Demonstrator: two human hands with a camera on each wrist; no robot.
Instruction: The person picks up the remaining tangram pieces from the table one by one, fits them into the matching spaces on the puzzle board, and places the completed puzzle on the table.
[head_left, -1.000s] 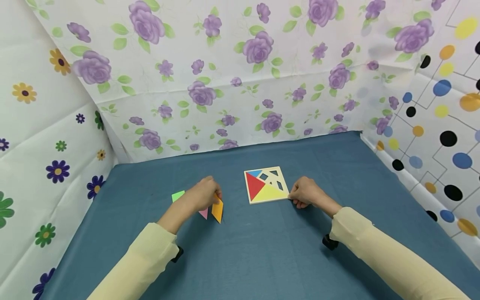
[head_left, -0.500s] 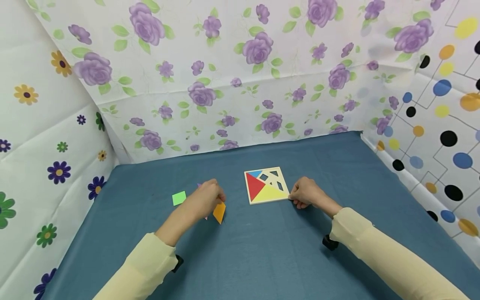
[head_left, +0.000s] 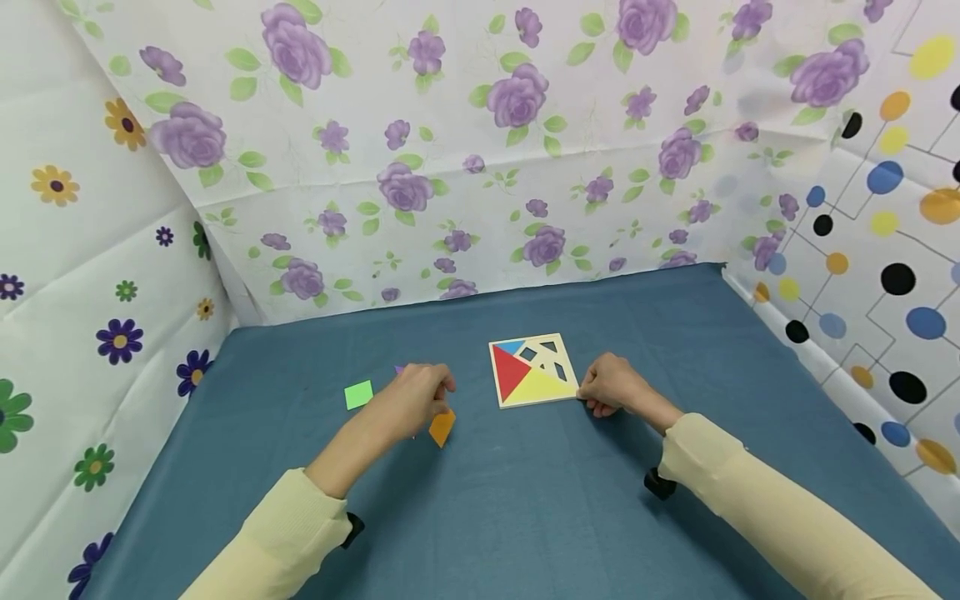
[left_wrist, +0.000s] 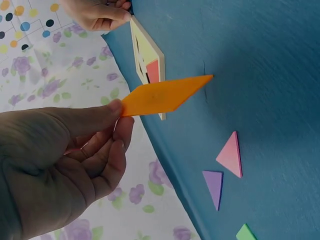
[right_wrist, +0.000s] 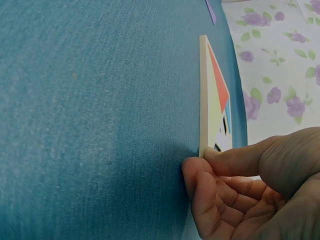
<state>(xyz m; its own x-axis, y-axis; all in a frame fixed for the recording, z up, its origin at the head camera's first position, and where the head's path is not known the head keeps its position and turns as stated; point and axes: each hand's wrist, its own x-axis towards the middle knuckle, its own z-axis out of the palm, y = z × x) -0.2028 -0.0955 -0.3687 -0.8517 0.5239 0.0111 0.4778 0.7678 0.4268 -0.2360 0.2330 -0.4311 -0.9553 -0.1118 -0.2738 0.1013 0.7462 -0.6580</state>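
Observation:
My left hand (head_left: 411, 398) pinches one end of an orange parallelogram tangram piece (left_wrist: 162, 96) between thumb and fingers, its far tip pointing down at the cloth. At its near right corner, the square wooden tangram board (head_left: 533, 371) is pinched by my right hand (head_left: 617, 385). Red (head_left: 509, 372), yellow (head_left: 537, 388) and blue (head_left: 512, 346) pieces lie in the board, and several cut-out holes show at its upper right. Beside the left hand lie a green square piece (head_left: 358, 394), a pink triangle (left_wrist: 231, 155) and a purple triangle (left_wrist: 214, 188); the hand mostly hides the triangles in the head view.
A blue cloth (head_left: 510, 517) covers the table. Behind it hangs a floral sheet (head_left: 450, 150). A dotted sheet (head_left: 892, 250) stands at the right, and a daisy-patterned sheet (head_left: 97, 275) at the left.
My left hand has shifted slightly right with the orange piece, which has turned and tilted. The green square has come out from behind the hand. The right hand and board have stayed put.

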